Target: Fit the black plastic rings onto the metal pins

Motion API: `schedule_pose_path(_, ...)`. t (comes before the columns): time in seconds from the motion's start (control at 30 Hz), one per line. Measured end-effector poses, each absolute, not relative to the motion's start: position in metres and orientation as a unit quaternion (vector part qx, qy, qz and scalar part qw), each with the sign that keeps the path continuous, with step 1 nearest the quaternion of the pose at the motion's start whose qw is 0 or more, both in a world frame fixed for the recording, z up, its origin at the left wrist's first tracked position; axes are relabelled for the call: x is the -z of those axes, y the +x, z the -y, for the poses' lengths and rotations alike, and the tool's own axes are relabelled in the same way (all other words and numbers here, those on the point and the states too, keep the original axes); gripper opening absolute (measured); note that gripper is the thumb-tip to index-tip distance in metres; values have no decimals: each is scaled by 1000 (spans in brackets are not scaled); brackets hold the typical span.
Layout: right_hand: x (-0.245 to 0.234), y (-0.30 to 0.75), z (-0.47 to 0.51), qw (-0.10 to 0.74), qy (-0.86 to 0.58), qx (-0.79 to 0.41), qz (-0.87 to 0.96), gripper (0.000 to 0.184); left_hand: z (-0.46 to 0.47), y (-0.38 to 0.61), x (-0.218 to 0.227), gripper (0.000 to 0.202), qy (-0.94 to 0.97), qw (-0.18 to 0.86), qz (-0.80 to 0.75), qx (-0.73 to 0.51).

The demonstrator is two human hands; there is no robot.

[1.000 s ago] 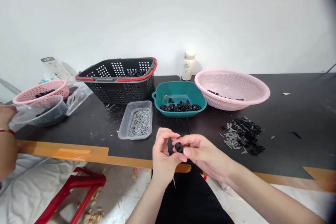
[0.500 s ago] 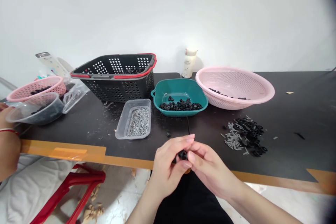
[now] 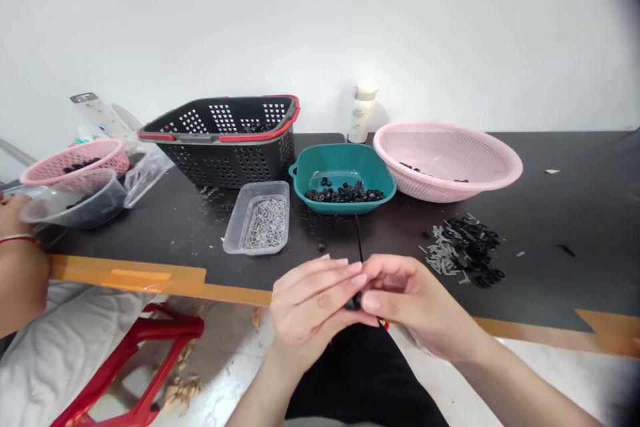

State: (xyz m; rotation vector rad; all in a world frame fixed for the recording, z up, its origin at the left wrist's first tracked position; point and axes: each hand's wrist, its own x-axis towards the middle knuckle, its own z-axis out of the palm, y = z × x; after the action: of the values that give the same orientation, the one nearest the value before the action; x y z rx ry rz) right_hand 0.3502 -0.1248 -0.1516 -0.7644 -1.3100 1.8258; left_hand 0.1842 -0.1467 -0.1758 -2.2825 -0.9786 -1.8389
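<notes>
Black plastic piece: mostly hidden between both hands, below the teal tub.
Left grip: closed, fingers pressing the piece.
Right grip: closed, pinching it too.
Clear plastic tray: just left of the tub, holding grey pins.

A plain, small workroom set up for sorting and assembling parts by hand.

A long black tabletop with orange tape along its near edge stands against a bare white wall. Shop-style plastic containers line it: a black perforated basket, a teal tub, a clear tray of short metal pins and a pink colander, with small black parts in the tub. A red plastic stool sits on the floor, among scattered wood scraps, which gives the room a working, unfinished feel.
</notes>
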Motion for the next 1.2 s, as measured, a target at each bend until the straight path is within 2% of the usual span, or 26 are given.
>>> schedule_pose_path(0.13,139,355,129,389,-346,-570,635,6,153,183,176,26,-749,97,355,551)
schedule_pose_path(0.27,133,358,139,380,-372,-455,714,8,153,184,182,21,-761,131,379,510)
schedule_pose_path(0.37,137,358,145,399,-397,-447,696,6,152,184,187,13,-757,130,388,509)
schedule_pose_path(0.57,147,356,147,455,-354,-510,639,14,159,186,182,15,-757,86,354,542)
schedule_pose_path(0.83,143,354,156,490,-364,-526,592,20,164,190,176,25,-712,-54,354,604)
schedule_pose_path(1.0,140,353,158,498,-361,-420,667,22,169,192,180,35,-679,-130,367,623)
schedule_pose_path(1.2,140,356,164,492,-375,-353,702,27,173,195,181,34,-573,-319,372,657)
